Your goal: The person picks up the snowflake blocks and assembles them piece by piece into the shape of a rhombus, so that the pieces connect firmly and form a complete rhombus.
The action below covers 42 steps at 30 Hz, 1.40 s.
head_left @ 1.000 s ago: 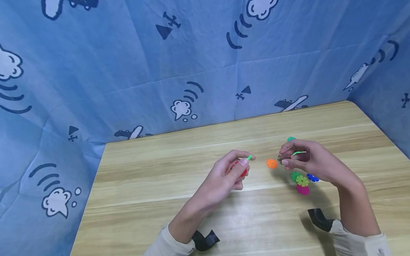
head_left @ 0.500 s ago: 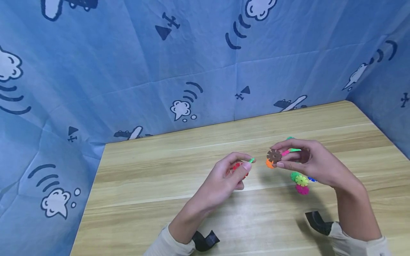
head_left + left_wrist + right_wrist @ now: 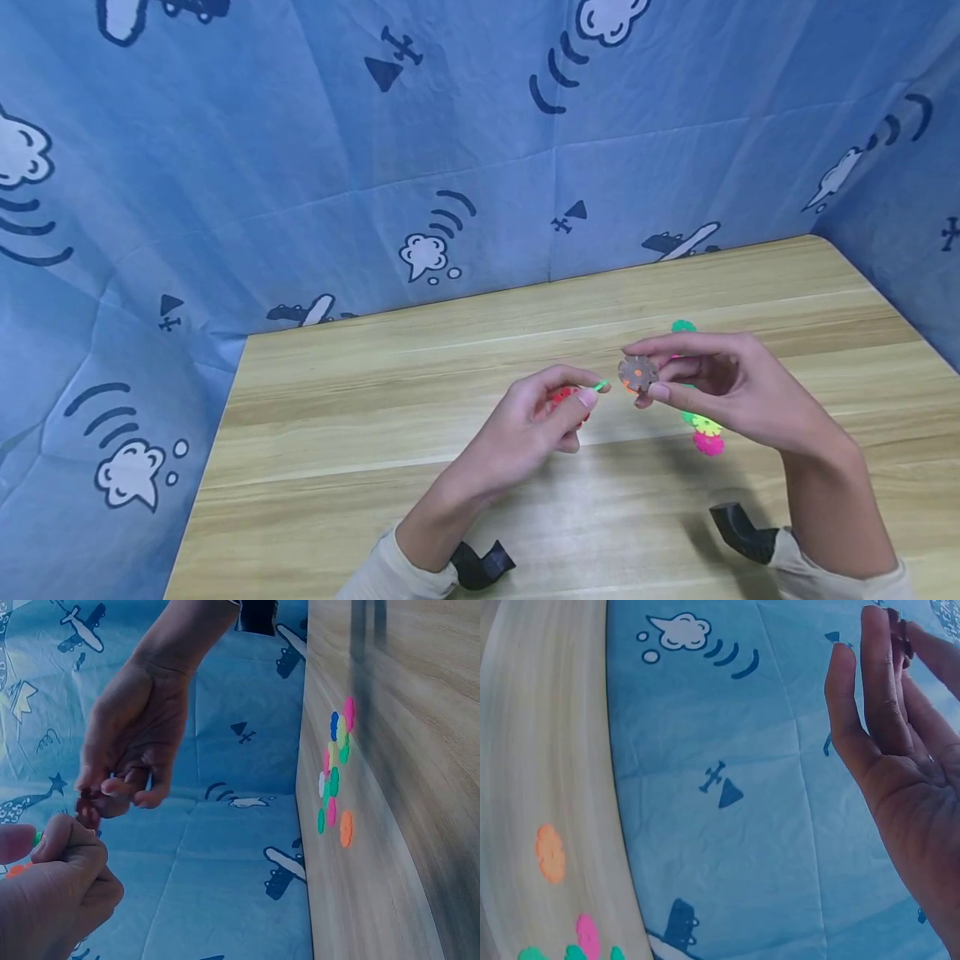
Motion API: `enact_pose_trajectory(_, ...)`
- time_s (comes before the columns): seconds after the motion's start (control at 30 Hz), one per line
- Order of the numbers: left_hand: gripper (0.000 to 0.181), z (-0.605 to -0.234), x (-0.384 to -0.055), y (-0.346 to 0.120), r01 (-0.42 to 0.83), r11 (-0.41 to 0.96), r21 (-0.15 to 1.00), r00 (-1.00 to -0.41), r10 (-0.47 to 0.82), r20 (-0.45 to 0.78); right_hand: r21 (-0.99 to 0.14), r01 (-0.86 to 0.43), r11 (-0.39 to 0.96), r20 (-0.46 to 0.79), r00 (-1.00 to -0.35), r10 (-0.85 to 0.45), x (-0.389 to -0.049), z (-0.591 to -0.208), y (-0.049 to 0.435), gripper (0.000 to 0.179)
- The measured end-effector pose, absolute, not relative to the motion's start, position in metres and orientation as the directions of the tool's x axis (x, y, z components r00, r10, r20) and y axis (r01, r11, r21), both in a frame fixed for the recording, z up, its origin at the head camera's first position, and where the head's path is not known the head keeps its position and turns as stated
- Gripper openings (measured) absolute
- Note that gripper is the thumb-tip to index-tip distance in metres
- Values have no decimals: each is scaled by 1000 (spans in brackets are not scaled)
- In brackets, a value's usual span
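Observation:
In the head view my left hand [image 3: 528,421] pinches a green notched building disc [image 3: 601,386], seen edge-on between thumb and forefinger. A red notched disc [image 3: 564,394] shows beside it, partly hidden by the fingers. To the right, my right hand [image 3: 738,379] pinches a brown notched disc [image 3: 633,371] at its edge, face toward the head camera. A small gap separates the brown disc from the left fingertips. The left wrist view shows both hands raised off the table, the brown disc [image 3: 88,812] close above the left fingers.
An orange disc [image 3: 346,829] lies on the wooden table [image 3: 360,417], mostly behind the brown one in the head view. Several other discs lie under the right hand, including a pink one [image 3: 708,443] and a green one [image 3: 683,326]. A blue patterned cloth [image 3: 480,150] stands behind.
My right hand has moved left with the brown disc and turned its face toward the head camera. The left hand has shifted slightly right and down, still holding its discs.

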<state>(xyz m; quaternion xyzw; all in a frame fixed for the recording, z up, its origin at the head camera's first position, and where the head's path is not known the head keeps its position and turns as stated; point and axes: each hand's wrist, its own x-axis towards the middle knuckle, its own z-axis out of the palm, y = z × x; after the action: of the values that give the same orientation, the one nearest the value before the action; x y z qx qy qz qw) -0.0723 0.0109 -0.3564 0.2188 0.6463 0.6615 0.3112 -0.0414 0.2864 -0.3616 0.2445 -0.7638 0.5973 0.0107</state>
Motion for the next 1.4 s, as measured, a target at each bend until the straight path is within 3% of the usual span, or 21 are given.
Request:
enact_pose_trajectory(0.33,37,-357,-71,12,-140,27,990,-698,707,-118,-876,-421,237,304,-862,-407,-38,-354,279,50)
enact_pose_trajectory(0.73,37,-355,-69,12,-27,85,996,-677,732,-81,-852,-456,258,306,-833,-461,-34,-354,279,51)
enact_pose_trajectory(1.0,34,-354,-70,12,-41,73,997,-660,747,-81,-838,-533,117,412,-758,-505,-38,-359,278,56)
enact_pose_trajectory(1.4,35,-354,-71,11,-22,79,997,-654,753,-74,-824,-564,46,472,-730,-495,-42,-364,277,57)
